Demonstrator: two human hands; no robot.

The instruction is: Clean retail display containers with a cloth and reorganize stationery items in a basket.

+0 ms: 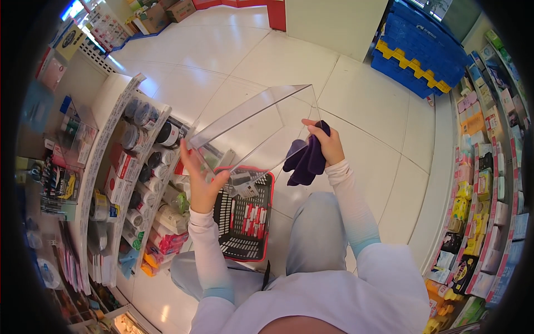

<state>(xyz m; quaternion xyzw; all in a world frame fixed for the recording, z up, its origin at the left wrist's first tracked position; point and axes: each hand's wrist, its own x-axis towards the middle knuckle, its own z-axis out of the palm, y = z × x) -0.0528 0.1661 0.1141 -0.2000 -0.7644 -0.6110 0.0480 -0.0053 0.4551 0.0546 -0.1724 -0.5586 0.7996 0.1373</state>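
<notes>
A clear plastic box (pixel 254 112) with an open side is held up before me, tilted, between both hands. My left hand (pixel 203 179) grips its near left end, thumb and fingers spread around the edge. At the right end, my right hand (pixel 325 142) holds a dark purple cloth (pixel 308 160) together with the box's edge; the cloth hangs down in folds. Below the box, a black shopping basket with a red rim (pixel 271 208) stands on the floor by my knees. Several red and white small packs (pixel 253 219) lie in it, with a clear plastic piece (pixel 246 188) near its far end.
Shelves (pixel 144 146) with jars, bottles and packets stand close on the left. Another stocked shelf unit (pixel 473 208) runs along the right. Blue crates with yellow edging (pixel 417 54) are stacked at the back right, beside a pale pillar (pixel 333 25). Cardboard boxes (pixel 180 10) sit at the far left.
</notes>
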